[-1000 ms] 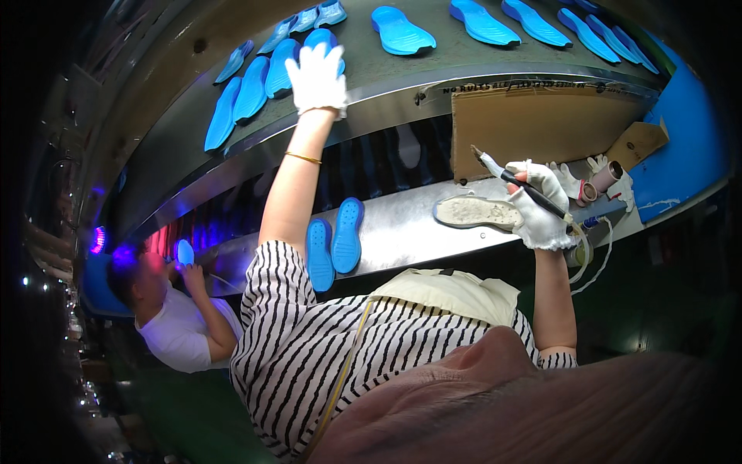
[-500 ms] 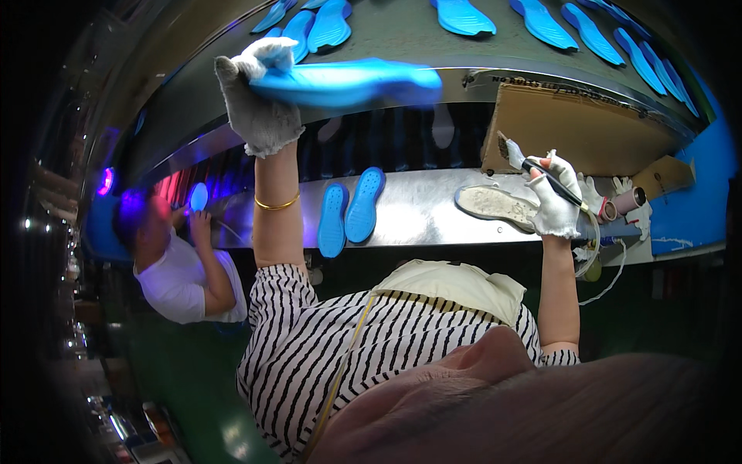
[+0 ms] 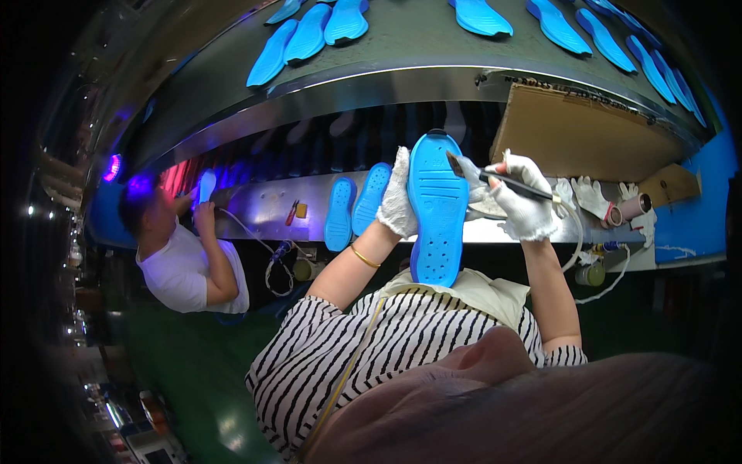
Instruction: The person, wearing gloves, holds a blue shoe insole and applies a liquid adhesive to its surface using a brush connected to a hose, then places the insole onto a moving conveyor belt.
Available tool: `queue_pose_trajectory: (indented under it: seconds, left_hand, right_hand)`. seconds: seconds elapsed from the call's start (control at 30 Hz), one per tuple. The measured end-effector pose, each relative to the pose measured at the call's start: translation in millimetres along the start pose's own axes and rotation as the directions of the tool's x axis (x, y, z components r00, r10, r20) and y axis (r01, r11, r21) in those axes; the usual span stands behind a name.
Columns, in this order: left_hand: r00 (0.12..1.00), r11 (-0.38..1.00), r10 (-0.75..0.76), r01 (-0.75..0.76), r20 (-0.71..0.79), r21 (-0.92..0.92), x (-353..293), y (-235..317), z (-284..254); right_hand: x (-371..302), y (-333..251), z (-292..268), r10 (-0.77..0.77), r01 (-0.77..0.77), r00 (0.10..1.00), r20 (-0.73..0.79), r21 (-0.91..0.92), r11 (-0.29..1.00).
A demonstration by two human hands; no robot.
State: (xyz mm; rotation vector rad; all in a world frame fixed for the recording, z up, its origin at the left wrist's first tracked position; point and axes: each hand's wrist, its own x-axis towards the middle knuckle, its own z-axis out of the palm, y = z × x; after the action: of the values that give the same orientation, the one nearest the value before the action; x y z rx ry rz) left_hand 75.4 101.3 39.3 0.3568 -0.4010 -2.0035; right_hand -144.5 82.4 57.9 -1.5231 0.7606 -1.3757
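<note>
My left hand [image 3: 399, 197], in a white glove, is closed on the side of a blue shoe sole [image 3: 438, 209]. The sole is held upright in front of me, with ridges across its upper part and small holes near its lower end. My right hand [image 3: 525, 199], gloved with bare fingertips, grips a brush [image 3: 506, 182] with a black handle and a hose at its back end. The bristles are at the sole's upper right edge; whether they touch it I cannot tell. Two more blue soles [image 3: 339, 214] [image 3: 372, 199] lie on the metal bench to the left.
Several blue soles [image 3: 559, 27] lie on the dark belt [image 3: 417, 58] above the bench [image 3: 309, 220]. A cardboard sheet [image 3: 587, 131] stands at the right, with white gloves [image 3: 593, 198] and a spool [image 3: 635, 206] below it. To the left, a person [image 3: 182, 255] holds a sole.
My left hand has come down from the belt with the blue sole and turned it upright before me. The brush in my right hand has moved left to the sole's edge.
</note>
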Motion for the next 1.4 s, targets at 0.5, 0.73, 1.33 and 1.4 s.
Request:
queue_pose_trajectory:
  seconds: [0.5, 0.73, 1.33, 1.4]
  left_hand:
    - [0.966, 0.966, 0.216, -0.190, -0.143, 0.174, 27.0, -34.4, -1.4]
    - [0.986, 0.982, 0.168, -0.165, -0.017, 0.089, 24.6, -17.1, -11.6]
    - [0.980, 0.889, 0.176, -0.116, -0.096, 0.443, -13.1, -47.1, -30.7]
    - [0.972, 0.927, 0.153, -0.079, -0.177, 0.366, -6.2, -42.7, -26.8]
  right_hand:
    - [0.1, -12.3, 25.4, -0.052, 0.050, 0.998, -0.030, -0.055, 0.997]
    - [-15.1, -9.7, 33.5, -0.068, 0.071, 0.986, 0.153, -0.014, 0.997]
    - [-48.9, 3.8, 8.3, 0.147, -0.117, 0.965, 0.217, -0.145, 0.983]
    - [-47.1, 3.3, 11.3, 0.271, -0.276, 0.954, 0.128, 0.026, 0.961]
